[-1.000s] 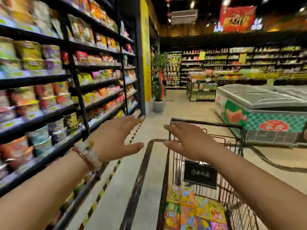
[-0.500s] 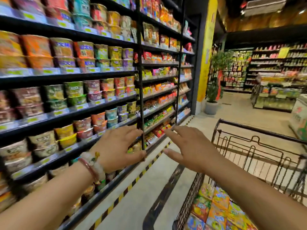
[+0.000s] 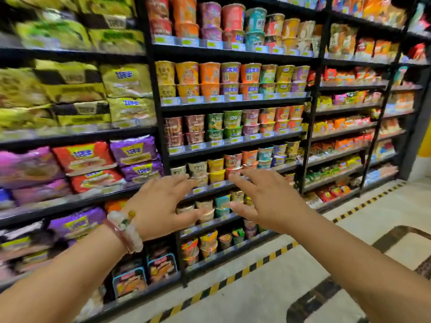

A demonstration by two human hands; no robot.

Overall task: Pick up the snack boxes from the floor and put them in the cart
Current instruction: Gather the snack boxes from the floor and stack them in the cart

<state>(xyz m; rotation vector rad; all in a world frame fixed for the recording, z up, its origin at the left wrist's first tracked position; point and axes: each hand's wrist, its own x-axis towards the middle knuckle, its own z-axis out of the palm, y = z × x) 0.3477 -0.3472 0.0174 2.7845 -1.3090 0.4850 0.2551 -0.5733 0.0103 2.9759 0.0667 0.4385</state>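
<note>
Bare left hand (image 3: pixel 161 206) and right hand (image 3: pixel 265 201), fingers spread and holding nothing, hover before stocked instant-noodle shelves (image 3: pixel 233 103); neither snack boxes nor cart is visible.

Black shelving (image 3: pixel 233 106) fills the far side, stacked with rows of cup noodles (image 3: pixel 229 75) in the middle bays. To the left lie yellow, red and purple noodle multipacks (image 3: pixel 127 82); to the right, smaller packets (image 3: pixel 345 127). A yellow-and-black striped line (image 3: pixel 254 268) runs along the pale floor (image 3: pixel 268 297) below.
</note>
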